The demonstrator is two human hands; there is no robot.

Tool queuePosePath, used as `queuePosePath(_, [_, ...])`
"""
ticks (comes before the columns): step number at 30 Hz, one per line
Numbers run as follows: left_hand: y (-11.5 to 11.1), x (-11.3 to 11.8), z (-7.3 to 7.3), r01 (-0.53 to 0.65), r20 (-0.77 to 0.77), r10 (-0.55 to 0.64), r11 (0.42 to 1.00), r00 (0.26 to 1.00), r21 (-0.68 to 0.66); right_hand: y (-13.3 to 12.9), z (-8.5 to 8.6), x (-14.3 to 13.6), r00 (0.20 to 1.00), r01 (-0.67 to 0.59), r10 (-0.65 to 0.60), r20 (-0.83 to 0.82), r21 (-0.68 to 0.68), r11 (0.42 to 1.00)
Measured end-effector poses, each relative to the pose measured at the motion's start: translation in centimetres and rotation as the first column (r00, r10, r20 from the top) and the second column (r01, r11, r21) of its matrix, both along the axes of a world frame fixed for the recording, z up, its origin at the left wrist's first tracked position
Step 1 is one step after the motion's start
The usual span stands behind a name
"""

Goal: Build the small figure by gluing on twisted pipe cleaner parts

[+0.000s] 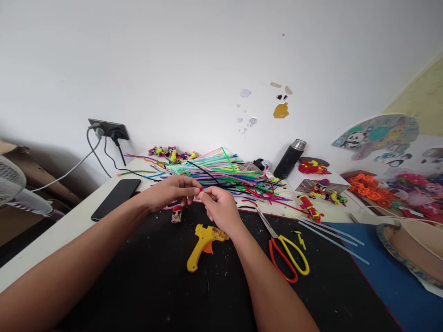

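Note:
Above the black mat (145, 281), my left hand (175, 190) and my right hand (219, 205) meet with fingers pinched. Between their fingertips shows a small red piece (201, 188), too small and covered to name. Just below my left hand stands a little figure head (176, 214) with a red top and dark eye shapes. A yellow hot glue gun (202, 244) with an orange trigger lies under my right hand, its front end partly hidden by the wrist. To the right of my right forearm lie scissors (282, 246) with one red and one yellow handle.
Pipe cleaners (214, 173) in many colours are heaped at the back. A black phone (116, 199) lies left. A black flask (290, 159), pipe-cleaner figures (309, 208), glue sticks (334, 237) and a round basket-like container (411, 258) are on the right.

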State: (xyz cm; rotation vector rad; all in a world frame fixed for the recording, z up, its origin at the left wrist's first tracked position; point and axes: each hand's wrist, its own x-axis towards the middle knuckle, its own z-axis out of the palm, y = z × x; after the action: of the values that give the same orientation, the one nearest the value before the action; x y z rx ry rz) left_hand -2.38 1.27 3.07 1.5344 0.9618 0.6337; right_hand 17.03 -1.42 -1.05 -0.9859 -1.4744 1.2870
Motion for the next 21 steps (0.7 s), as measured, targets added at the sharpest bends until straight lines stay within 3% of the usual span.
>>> queuePosePath(12, [0.3,0.5,-1.2,-0.077,0.193,0.066,0.996,0.979,0.050,0.3,-0.1,0.2,0.998,0.005,-0.006,-0.063,-0.009,1.000])
queuePosePath(21, [0.2,0.5,-0.6,-0.052,0.172,0.034,0.994,0.985,0.101,0.6,-0.6,0.1,0.991,-0.011,0.007,-0.130,-0.027,1.000])
